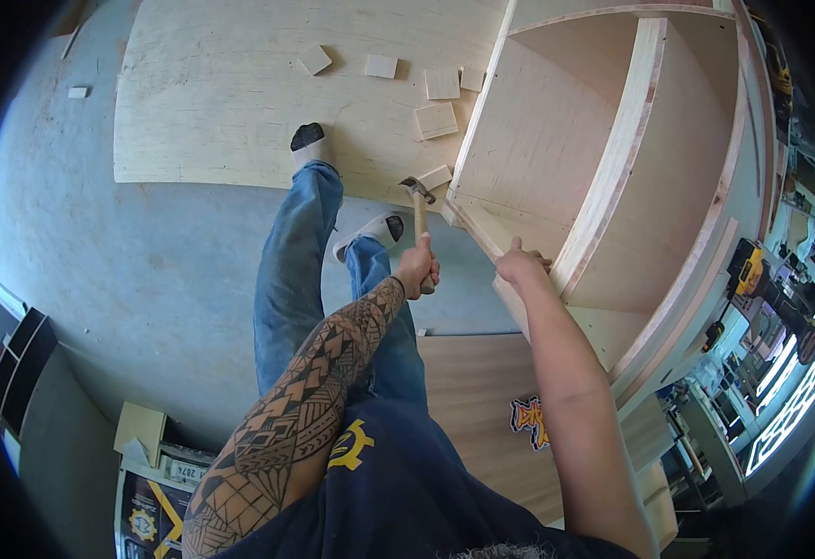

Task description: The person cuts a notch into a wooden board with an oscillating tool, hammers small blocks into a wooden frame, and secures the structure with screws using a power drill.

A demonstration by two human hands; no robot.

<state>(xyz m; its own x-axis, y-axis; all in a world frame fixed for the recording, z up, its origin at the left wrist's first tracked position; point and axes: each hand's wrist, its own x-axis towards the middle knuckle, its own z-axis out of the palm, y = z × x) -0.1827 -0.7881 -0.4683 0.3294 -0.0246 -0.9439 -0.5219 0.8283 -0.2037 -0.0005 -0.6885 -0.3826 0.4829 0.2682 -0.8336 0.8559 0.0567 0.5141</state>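
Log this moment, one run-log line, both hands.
left hand: grips hammer; right hand: on wooden frame; wood blocks: on plywood panel

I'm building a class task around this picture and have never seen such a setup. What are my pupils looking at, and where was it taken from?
There is no robot here, just a person working with two bare hands. The single picture comes from a camera worn on the head, looking forward and down, so the wearer's own arms and legs show.

The left hand, on the tattooed arm, grips a hammer by its handle. The right hand is at the near edge of an open wooden unit; whether its fingers pinch anything small is unclear.

Several small wooden blocks lie on a pale plywood sheet. A power drill shows at the far right.
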